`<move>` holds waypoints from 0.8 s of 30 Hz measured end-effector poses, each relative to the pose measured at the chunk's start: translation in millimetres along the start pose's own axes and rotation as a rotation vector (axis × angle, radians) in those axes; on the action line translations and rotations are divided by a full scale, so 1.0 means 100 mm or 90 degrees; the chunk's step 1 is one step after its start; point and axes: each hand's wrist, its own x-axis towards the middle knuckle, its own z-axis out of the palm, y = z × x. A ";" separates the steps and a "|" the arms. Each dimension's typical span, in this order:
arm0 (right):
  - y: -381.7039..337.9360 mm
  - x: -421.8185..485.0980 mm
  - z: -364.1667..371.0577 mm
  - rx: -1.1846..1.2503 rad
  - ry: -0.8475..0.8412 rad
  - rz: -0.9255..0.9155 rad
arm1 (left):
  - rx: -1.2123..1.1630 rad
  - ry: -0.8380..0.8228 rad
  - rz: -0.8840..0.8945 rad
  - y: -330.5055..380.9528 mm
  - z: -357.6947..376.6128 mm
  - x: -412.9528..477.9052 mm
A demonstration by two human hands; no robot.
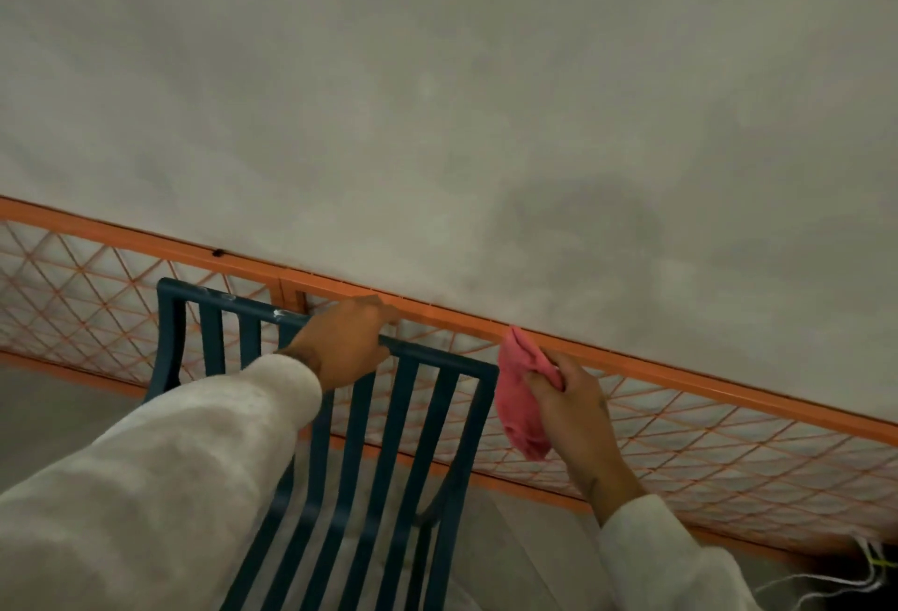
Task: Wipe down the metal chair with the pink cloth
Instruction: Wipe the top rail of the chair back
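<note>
Two hands work here: the left hand curls over the chair's top rail, which runs left to right, while the right hand pinches the pink cloth just beside the rail's right corner, nearer that end.
</note>
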 end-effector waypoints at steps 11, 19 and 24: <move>0.04 -0.16 0.19 -0.024 0.033 0.044 | -0.004 0.002 -0.003 -0.38 -0.27 -0.34; 0.03 -0.07 0.84 0.049 0.132 0.152 | -0.016 -0.045 0.096 -1.08 -0.08 0.06; -0.01 0.21 1.17 -0.089 0.294 0.127 | 0.026 -0.071 0.100 -1.68 -0.09 0.24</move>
